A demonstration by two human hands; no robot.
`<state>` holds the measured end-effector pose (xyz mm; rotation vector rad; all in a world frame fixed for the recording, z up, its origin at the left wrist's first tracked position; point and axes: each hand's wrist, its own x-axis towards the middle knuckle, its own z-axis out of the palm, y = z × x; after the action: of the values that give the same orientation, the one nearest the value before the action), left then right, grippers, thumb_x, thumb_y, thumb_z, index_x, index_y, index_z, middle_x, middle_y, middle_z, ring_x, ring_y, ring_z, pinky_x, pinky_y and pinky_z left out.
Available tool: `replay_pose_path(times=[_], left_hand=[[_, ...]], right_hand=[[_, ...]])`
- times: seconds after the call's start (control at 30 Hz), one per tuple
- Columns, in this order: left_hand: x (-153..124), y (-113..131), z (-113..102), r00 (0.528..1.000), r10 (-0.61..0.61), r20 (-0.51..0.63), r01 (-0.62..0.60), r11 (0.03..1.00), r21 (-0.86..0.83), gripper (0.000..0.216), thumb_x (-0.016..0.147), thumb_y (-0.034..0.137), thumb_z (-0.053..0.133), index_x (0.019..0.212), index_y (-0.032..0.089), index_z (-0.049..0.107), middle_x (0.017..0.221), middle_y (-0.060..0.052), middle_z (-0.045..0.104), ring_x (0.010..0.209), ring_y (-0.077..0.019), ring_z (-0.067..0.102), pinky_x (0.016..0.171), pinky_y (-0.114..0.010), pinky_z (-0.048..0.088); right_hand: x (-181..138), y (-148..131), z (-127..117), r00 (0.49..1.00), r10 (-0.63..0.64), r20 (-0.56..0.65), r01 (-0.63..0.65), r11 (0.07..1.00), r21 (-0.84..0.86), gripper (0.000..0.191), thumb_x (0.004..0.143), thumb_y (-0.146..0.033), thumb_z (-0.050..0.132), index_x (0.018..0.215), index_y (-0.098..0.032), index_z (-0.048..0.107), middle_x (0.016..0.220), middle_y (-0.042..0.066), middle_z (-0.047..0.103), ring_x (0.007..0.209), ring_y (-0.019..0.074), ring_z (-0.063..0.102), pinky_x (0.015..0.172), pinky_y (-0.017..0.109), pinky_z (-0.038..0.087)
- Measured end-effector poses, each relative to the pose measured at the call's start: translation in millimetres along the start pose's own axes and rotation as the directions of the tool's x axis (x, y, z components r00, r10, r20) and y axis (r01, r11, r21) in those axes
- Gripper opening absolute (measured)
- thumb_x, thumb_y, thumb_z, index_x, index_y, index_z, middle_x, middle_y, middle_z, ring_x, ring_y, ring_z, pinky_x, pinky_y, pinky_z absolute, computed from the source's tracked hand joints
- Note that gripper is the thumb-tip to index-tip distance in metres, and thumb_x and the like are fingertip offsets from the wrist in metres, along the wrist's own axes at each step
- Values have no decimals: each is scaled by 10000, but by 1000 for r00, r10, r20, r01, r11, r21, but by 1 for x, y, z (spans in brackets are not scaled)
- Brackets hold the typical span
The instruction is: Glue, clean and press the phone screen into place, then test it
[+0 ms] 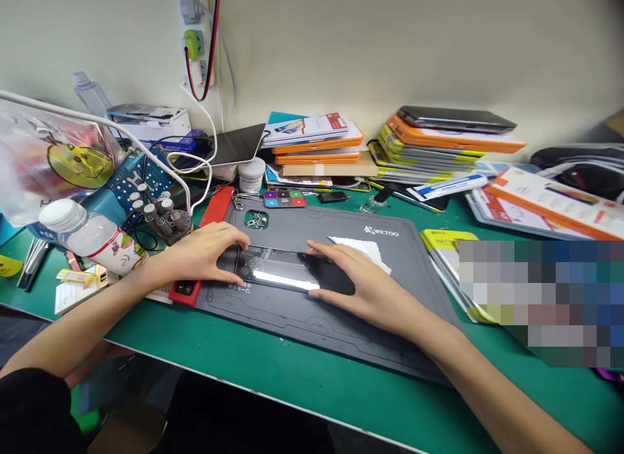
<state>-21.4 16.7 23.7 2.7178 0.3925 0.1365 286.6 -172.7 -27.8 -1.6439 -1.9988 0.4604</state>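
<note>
A black phone [277,270] lies flat on the dark grey work mat [312,317], its glossy screen reflecting a strip of light. My left hand [207,251] grips the phone's left end, fingers curled around its edge. My right hand [363,286] lies over the phone's right end, with the fingers pressing a dark cloth or pad [327,276] against the screen. A white paper wipe [363,249] lies on the mat just behind my right hand.
A red phone [202,246] lies along the mat's left edge. A plastic bottle [92,236] lies at left beside a screwdriver rack [153,213]. A white jar [251,175], stacks of orange and yellow packages [439,145] and cables crowd the back. More packages [446,246] lie at right.
</note>
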Motion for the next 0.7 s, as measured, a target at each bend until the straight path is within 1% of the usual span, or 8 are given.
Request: replay_pose_path(times=[0.1, 0.17, 0.2, 0.27, 0.3, 0.43, 0.53, 0.7], left_hand=[[0, -5, 1, 999, -22, -40, 20, 999, -37, 473, 898, 536, 806, 1205, 240, 601, 1345, -96, 694, 1268, -294, 642, 1054, -422, 498], [0, -9, 3, 998, -18, -67, 14, 998, -59, 220, 1005, 363, 664, 1178, 237, 612, 1313, -80, 723, 1255, -266, 662, 1064, -430, 501], [0, -10, 5, 997, -9, -82, 4, 998, -66, 170, 1026, 249, 571, 1189, 238, 619, 1301, -67, 737, 1252, -247, 670, 1078, -434, 499], [0, -13, 7, 992, 2, -124, -10, 998, -69, 366, 978, 67, 433, 1225, 243, 637, 1284, -40, 759, 1256, -214, 679, 1105, -442, 496], [0, -15, 8, 990, 4, -144, -13, 998, -62, 439, 942, 20, 406, 1228, 246, 650, 1283, -28, 765, 1269, -205, 678, 1111, -444, 498], [-2, -17, 10, 981, 51, -188, -48, 999, 22, 488, 885, -21, 417, 1141, 258, 724, 1309, 3, 768, 1355, -196, 642, 1147, -464, 500], [-3, -18, 11, 976, 85, -201, -65, 992, 104, 508, 874, -25, 448, 1150, 258, 766, 1295, -16, 778, 1337, -207, 653, 1123, -461, 529], [-5, -18, 12, 963, 191, -191, -160, 972, 170, 463, 905, 10, 488, 1127, 264, 806, 1194, 9, 819, 1298, -237, 668, 1107, -472, 544]], right_hand=[[-1, 2, 0, 1000, 6, 8, -6, 1000, -9, 755, 968, -623, 665, 1614, -342, 392, 1464, 100, 662, 1367, 345, 613, 1159, 598, 492], [-1, 2, 1, 1000, 6, 8, -6, 1000, -20, 735, 974, -622, 655, 1608, -345, 407, 1472, 104, 653, 1361, 348, 618, 1143, 598, 507], [-2, 2, 1, 1000, 2, 5, -2, 1000, -27, 723, 980, -620, 647, 1606, -346, 412, 1478, 105, 648, 1364, 349, 616, 1143, 600, 508], [-2, 1, 1, 1000, -11, -2, 11, 999, -37, 710, 987, -616, 639, 1604, -344, 417, 1490, 107, 641, 1380, 351, 606, 1156, 606, 497], [-2, 1, 1, 1000, -17, -5, 17, 999, -39, 708, 989, -613, 639, 1605, -342, 419, 1493, 109, 640, 1386, 352, 603, 1163, 608, 492], [-1, -2, -1, 1000, -14, 0, 14, 999, -35, 703, 990, -610, 634, 1605, -335, 434, 1481, 118, 649, 1380, 362, 612, 1148, 611, 508], [-1, -3, -1, 1000, -6, 7, 6, 999, -31, 706, 985, -613, 636, 1605, -336, 441, 1475, 121, 651, 1361, 361, 628, 1128, 599, 531], [-1, -1, 1, 1000, 1, 1, -1, 1000, -25, 693, 988, -608, 642, 1593, -336, 441, 1471, 118, 647, 1361, 347, 623, 1142, 587, 518]])
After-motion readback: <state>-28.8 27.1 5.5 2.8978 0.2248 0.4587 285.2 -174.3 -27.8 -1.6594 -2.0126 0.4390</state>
